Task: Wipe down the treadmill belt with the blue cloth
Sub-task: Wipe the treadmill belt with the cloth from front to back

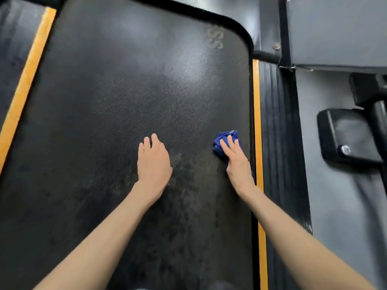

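The black textured treadmill belt [117, 105] fills most of the view, dusty and blotchy in its near half. My right hand [237, 162] presses a crumpled blue cloth [223, 141] flat against the belt close to its right edge, fingers straight on top of the cloth. Most of the cloth lies under the palm; only its far part shows. My left hand [154, 162] rests flat on the belt's middle, fingers straight and together, holding nothing.
Yellow stripes [258, 143] border the belt on both sides, with ribbed black side rails [280, 132] beyond. A grey frame upright [335, 32] and a black foot bracket [343, 135] stand at the right. The curved motor-cover edge [209, 15] closes the belt's far end.
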A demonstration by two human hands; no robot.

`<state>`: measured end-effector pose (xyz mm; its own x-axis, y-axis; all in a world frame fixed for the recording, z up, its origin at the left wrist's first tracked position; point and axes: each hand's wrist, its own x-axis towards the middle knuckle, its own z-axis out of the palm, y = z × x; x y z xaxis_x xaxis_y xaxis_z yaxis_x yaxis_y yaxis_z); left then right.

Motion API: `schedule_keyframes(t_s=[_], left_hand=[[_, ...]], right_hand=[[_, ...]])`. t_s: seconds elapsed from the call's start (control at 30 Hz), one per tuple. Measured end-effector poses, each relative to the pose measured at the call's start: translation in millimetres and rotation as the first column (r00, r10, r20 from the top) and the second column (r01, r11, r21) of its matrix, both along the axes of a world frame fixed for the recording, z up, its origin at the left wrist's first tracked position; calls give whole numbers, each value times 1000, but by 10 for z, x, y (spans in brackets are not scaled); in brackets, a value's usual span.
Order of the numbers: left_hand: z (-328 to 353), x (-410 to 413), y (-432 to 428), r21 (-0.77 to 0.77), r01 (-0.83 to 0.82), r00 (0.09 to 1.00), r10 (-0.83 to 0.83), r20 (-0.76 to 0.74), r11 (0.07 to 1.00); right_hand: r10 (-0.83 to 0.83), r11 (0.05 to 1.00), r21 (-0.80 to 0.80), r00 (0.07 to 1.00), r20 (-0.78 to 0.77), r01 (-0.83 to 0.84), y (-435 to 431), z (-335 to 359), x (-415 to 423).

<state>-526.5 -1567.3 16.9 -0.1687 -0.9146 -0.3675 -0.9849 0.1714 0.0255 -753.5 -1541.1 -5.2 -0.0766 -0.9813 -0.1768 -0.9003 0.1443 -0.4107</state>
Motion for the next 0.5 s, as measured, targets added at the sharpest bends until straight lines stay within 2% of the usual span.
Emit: schedule_keyframes(t_s=[0.1,0.13,0.2,0.27,0.3,0.33,0.4,0.5], left_hand=[[-98,13,46,-14,-2,999,3,50,1000],[-118,48,49,-61,25,998,-22,53,998],[-100,92,-8,-175,69,998,-67,20,982],[-40,113,-29,-130,50,998,-53,-17,990],[-12,105,-20,-77,43,999,-44,-21,996],[-2,105,-11,-45,49,999,-49,-12,998],[-1,110,-7,-50,81,997,-80,22,995],[-30,157,-7,-63,121,992,-119,27,991]], right_hand=[[87,983,-162,996,-7,-87,-150,-163,-166],[82,975,-206,997,-15,-83,-333,-205,-238],[-32,965,-258,999,24,37,-747,-242,-303],[-193,948,-242,978,79,206,-1001,-246,-244],[-238,941,-219,965,108,257,-1010,-239,-176],[-218,944,-227,969,114,239,-946,-244,-95],[44,960,-280,995,88,-18,-580,-278,60],[409,894,-241,908,90,-378,153,-332,144]])
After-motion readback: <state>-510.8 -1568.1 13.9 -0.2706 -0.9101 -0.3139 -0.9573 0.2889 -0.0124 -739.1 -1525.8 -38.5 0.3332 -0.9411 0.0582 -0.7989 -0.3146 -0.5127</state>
